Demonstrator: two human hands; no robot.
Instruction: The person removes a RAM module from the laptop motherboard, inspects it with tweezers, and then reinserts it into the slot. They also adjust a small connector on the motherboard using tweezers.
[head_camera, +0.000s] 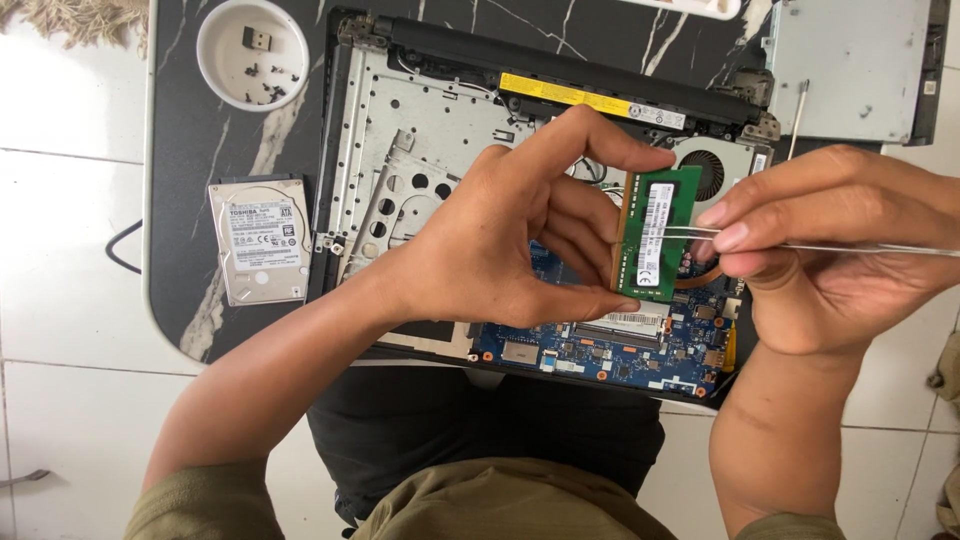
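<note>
The left hand (500, 240) has a closed grip on a small green memory card (655, 235), pinching it between the thumb below and the first finger on top. The card stands up on its edge, held in the air above the open laptop (420, 130). The right hand (820, 250) has a tight grip on a thin see-through stick (850, 247), and the tip of the stick touches the card's white label. Under the hands lies the laptop's blue board (620, 355). A round fan (712, 172) sits just behind the card. On the dark counter (180, 130), left of the laptop, lies a silver hard drive (258, 240). Behind it is a white bowl (252, 53) with tiny screws.
</note>
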